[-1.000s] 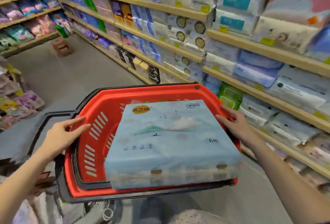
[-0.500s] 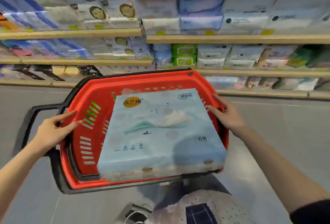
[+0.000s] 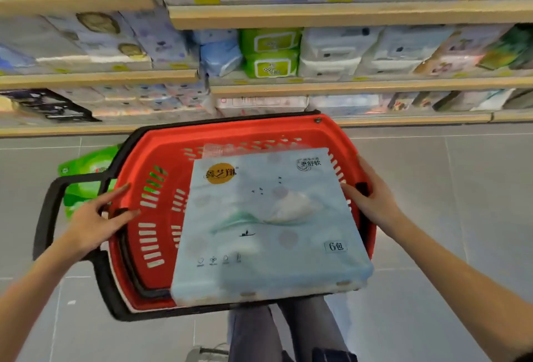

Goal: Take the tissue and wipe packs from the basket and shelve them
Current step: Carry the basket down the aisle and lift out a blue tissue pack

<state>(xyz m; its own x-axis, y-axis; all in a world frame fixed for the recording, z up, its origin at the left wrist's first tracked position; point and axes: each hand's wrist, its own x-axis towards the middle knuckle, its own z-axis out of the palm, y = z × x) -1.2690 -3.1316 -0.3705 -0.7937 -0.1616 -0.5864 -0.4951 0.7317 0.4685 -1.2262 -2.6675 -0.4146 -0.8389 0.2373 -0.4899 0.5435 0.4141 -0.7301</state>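
A red basket (image 3: 155, 165) with a black rim and black handle is held in front of me. A large pale-blue tissue pack (image 3: 268, 226) lies flat on top of it, covering its right half; another pack shows faintly under its far edge. My left hand (image 3: 95, 220) grips the basket's left rim, fingers spread over the edge. My right hand (image 3: 372, 197) holds the right rim, fingertips touching the tissue pack's right edge. Wooden shelves (image 3: 346, 13) full of tissue and wipe packs stand straight ahead.
Green wipe packs (image 3: 269, 52) sit on the middle shelf ahead, between blue and white packs. A green pack (image 3: 83, 182) lies on the grey tiled floor behind the basket's left handle. My legs (image 3: 288, 330) show below the basket.
The view has swung from looking down the aisle to facing the shelves head-on and closer. Both hands keep their hold on the basket's sides; the tissue pack stays on top.
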